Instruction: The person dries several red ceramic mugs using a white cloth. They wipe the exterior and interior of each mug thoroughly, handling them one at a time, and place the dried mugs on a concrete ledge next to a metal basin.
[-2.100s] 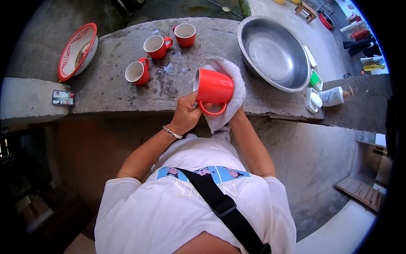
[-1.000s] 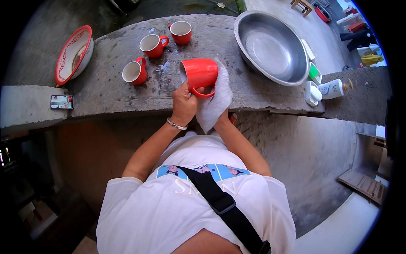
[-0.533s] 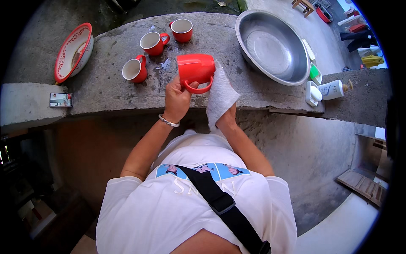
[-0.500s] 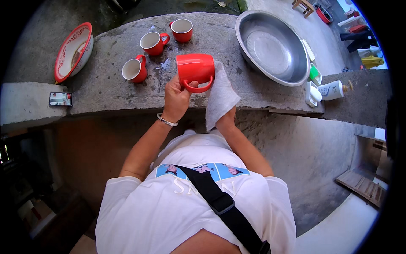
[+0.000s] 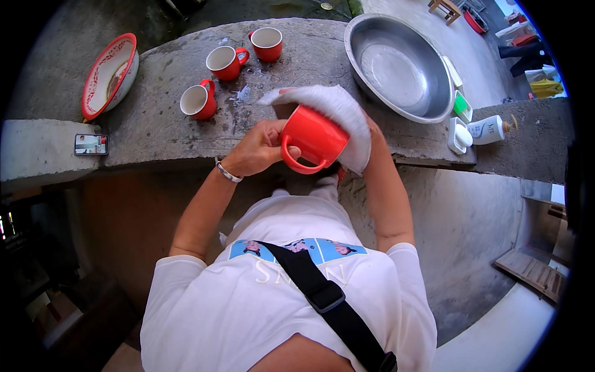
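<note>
A: Surface?
B: Grey concrete slab [image 5: 304, 65], stained, pale splotch [image 5: 242, 94] near the mugs.
A: On it?
B: Three red mugs [image 5: 198, 104] [image 5: 225, 66] [image 5: 267, 46], white inside, upright. Stainless-steel basin [image 5: 400, 69] right of them. Smartphone [image 5: 91, 144] at left end, screen up.
A: Right end?
B: White soap dish [image 5: 453, 142], white oval in it; pump bottle [image 5: 485, 131] beside.
A: Enamel basin [image 5: 106, 77], far left?
B: Red-rimmed, support unclear.

Looks like a home's washing yard, judging by three red mugs [image 5: 227, 69] on a rough concrete ledge [image 5: 155, 133], a wide steel basin [image 5: 398, 71] toward its far right corner, a red-patterned enamel basin [image 5: 101, 82] at its left edge, a soap dish [image 5: 454, 144] and pump bottle [image 5: 485, 130] by its near right corner, and clothes [image 5: 545, 88] hung beyond.
</note>
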`<state>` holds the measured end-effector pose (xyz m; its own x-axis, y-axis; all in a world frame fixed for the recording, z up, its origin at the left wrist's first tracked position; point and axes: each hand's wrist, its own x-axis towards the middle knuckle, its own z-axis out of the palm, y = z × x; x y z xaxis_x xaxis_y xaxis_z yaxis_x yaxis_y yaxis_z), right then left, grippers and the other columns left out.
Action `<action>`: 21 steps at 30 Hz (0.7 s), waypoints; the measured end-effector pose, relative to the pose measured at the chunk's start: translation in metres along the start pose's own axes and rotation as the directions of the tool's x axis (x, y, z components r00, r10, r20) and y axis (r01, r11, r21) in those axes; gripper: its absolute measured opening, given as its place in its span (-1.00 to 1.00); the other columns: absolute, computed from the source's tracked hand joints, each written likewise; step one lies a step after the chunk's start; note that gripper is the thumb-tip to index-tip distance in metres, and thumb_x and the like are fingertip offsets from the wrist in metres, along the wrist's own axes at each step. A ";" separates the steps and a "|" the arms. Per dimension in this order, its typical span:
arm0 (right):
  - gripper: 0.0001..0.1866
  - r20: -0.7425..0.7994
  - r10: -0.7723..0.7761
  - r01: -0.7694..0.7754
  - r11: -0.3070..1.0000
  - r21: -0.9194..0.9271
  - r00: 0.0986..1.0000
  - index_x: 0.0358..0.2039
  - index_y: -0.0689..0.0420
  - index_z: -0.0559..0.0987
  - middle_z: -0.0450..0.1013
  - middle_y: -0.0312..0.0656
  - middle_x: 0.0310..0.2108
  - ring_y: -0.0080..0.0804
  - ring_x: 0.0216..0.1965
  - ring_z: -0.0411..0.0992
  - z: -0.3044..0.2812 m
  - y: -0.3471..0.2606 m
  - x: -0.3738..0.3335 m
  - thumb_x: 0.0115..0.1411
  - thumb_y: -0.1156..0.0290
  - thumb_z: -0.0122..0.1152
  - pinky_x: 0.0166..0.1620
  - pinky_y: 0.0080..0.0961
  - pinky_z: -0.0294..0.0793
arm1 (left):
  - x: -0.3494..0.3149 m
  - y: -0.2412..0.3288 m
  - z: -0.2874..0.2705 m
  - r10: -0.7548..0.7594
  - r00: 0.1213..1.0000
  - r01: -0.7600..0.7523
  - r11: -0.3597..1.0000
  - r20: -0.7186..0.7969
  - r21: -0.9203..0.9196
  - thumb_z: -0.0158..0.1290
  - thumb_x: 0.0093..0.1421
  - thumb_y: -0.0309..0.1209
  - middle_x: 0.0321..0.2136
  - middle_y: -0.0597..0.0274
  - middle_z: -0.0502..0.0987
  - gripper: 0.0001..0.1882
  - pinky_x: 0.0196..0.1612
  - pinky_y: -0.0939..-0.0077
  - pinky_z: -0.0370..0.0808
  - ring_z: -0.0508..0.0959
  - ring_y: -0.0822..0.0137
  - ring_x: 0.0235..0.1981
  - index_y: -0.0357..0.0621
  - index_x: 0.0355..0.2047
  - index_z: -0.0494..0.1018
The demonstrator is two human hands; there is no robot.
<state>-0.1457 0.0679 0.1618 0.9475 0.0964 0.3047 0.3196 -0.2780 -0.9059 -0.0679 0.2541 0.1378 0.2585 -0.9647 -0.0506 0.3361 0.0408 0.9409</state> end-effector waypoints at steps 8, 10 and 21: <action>-0.54 -0.471 0.388 0.113 0.665 0.738 0.792 0.06 0.16 0.28 0.40 -0.16 -0.10 -0.40 -0.13 0.40 0.064 0.045 -0.020 0.14 0.47 0.13 -0.03 -0.48 0.42 | 0.027 -0.039 0.022 0.336 0.837 -0.374 0.927 -0.432 -0.003 0.14 0.13 -0.50 -0.26 0.34 0.56 -0.72 -0.19 0.66 0.43 0.48 0.58 -0.29 -0.26 -0.13 0.45; -0.61 -0.495 0.339 0.236 0.580 0.779 0.800 0.07 0.16 0.26 0.31 -0.18 -0.01 -0.45 -0.05 0.33 0.070 0.049 -0.017 0.23 0.44 -0.01 0.03 -0.48 0.37 | 0.035 -0.047 0.027 0.400 0.749 -0.390 0.911 -0.528 0.137 0.13 0.13 -0.52 -0.29 0.36 0.56 -0.76 -0.22 0.66 0.43 0.49 0.58 -0.32 -0.25 -0.16 0.47; -0.39 -0.252 -0.233 -0.002 0.729 -0.684 0.939 0.08 0.12 0.39 0.28 0.03 0.08 -0.02 0.05 0.28 0.037 0.046 -0.021 -0.04 0.35 0.25 0.10 -0.38 0.28 | 0.015 -0.047 -0.003 0.150 0.915 -0.024 0.947 -0.374 0.320 -0.04 0.11 -0.68 -0.32 0.32 0.55 -0.71 -0.17 0.63 0.41 0.46 0.57 -0.26 -0.30 -0.13 0.43</action>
<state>-0.1513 0.0886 0.1030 0.8163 -0.0852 0.5713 0.2327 -0.8568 -0.4602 -0.0766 0.2387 0.0919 0.6260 -0.7793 -0.0301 0.0217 -0.0212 0.9995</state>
